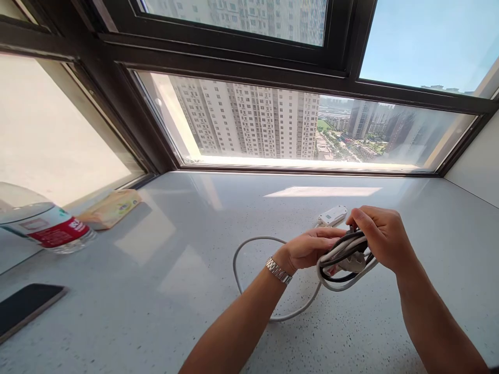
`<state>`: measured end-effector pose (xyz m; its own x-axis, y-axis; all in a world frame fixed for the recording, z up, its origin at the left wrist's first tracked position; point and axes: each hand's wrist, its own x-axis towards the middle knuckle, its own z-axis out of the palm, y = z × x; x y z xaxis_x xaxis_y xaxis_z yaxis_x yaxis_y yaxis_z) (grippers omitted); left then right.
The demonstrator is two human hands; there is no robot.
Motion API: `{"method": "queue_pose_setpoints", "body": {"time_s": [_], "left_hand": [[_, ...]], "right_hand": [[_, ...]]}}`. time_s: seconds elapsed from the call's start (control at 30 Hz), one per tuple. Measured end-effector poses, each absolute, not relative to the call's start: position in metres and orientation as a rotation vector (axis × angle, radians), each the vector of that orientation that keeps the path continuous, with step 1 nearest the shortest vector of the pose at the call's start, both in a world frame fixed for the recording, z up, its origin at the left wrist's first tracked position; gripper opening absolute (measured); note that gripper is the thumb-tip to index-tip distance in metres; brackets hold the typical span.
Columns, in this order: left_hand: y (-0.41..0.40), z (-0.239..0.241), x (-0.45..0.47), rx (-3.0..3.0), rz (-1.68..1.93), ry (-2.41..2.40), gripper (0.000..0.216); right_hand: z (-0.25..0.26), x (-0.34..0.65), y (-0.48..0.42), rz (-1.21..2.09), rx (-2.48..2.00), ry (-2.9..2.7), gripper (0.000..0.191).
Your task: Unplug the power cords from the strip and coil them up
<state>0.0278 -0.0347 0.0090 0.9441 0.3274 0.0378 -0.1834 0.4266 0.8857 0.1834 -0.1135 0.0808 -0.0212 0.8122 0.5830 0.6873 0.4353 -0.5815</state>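
A bundle of coiled cables point(338, 285), grey-white and black together, is held just above the speckled counter. My left hand point(307, 249), a metal watch on its wrist, grips the bundle from the left; part of its fingers is behind the coils. On the right side my right hand point(385, 236) is closed on the same bundle, thumb and fingers pinching near a small dark piece at the top. A grey plug point(354, 263) shows within the coils. Behind the hands lies a white device point(332, 215), apparently a power strip's end, with a grey cord point(234, 259) looping left across the counter.
On the left stand a large clear bottle point(58, 228) with a red and white label and a yellowish tissue pack point(111, 209). A dark phone point(29, 306) lies nearer to me. The white speckled counter point(156, 322) ends at a dark window frame point(304, 170), with a white wall at right.
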Motion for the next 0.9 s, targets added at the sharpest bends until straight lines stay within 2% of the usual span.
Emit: {"method": "queue_pose_setpoints", "body": {"time_s": [0.17,0.23,0.37,0.47,0.8,0.9], "left_hand": [[-0.050,0.036,0.021,1.327,0.359,0.092,0.078],[-0.059,0.048,0.021,1.485,0.432,0.109,0.080],[-0.068,0.055,0.023,1.704,0.619,0.238,0.068],[-0.062,0.052,0.022,1.732,0.522,0.205,0.054],[-0.048,0.049,0.014,1.679,0.262,0.053,0.043],[-0.047,0.049,0.014,1.691,0.267,0.103,0.045]], "right_hand": [[0.086,0.187,-0.122,0.113,-1.304,-1.617,0.047],[0.085,0.188,-0.119,0.167,-1.308,-1.593,0.048],[0.081,0.193,-0.112,0.382,-1.319,-1.563,0.048],[0.079,0.194,-0.108,0.590,-1.317,-1.570,0.049],[0.079,0.195,-0.102,0.963,-1.146,-1.839,0.055],[0.079,0.195,-0.102,0.923,-1.137,-1.837,0.057]]}}
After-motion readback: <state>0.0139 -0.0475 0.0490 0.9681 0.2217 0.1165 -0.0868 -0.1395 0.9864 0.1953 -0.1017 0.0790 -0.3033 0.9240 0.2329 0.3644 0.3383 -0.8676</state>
